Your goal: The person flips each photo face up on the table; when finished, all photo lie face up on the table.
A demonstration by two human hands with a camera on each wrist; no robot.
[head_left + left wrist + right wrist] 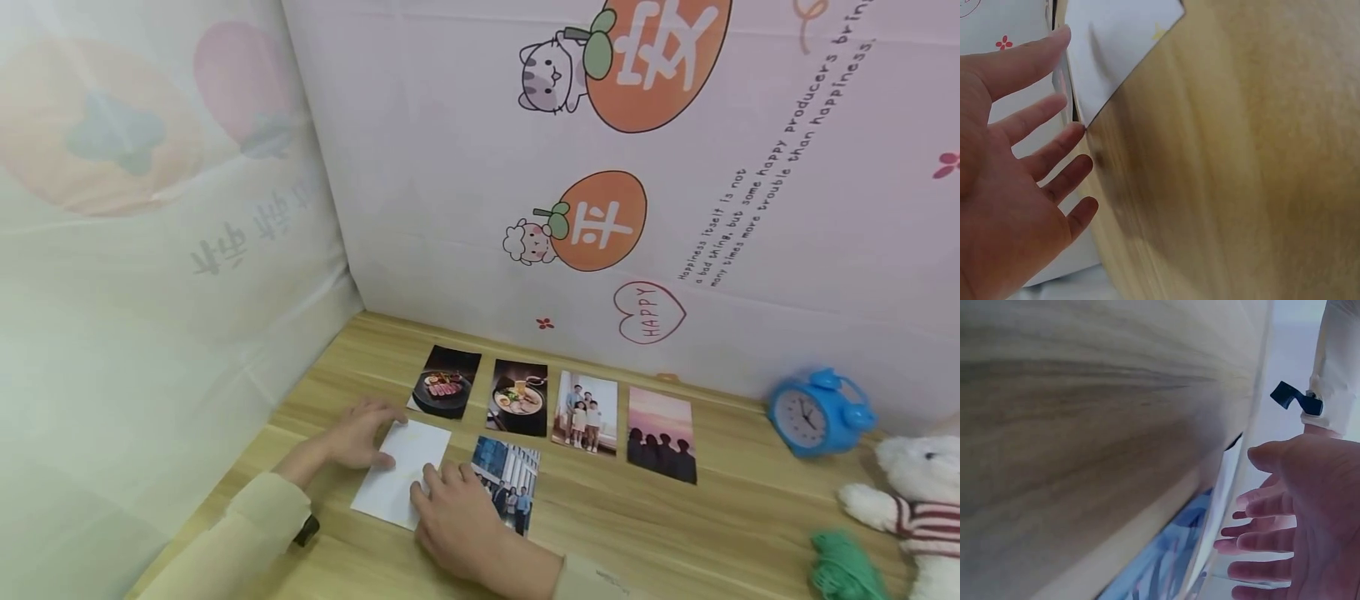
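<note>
A white card (408,471) lies on the wooden table, its visible face mostly blank; the left wrist view shows a small yellow mark near one corner. My left hand (363,435) rests at the card's left edge, thumb over its face, fingers spread and loosely bent. At its right edge is my right hand (456,518), fingers lightly bent with their tips at the card. Partly beneath that hand lies a photo of people before tall buildings (513,479). In the right wrist view, the hand's fingers (1266,539) look relaxed beside the card's edge.
Behind the hands lie a steak photo (444,383), a ramen photo (517,398), a family photo (585,414) and a sunset silhouette photo (662,433). A blue alarm clock (813,414), a plush toy (933,500) and green yarn (847,567) stand right. Printed curtains border the table.
</note>
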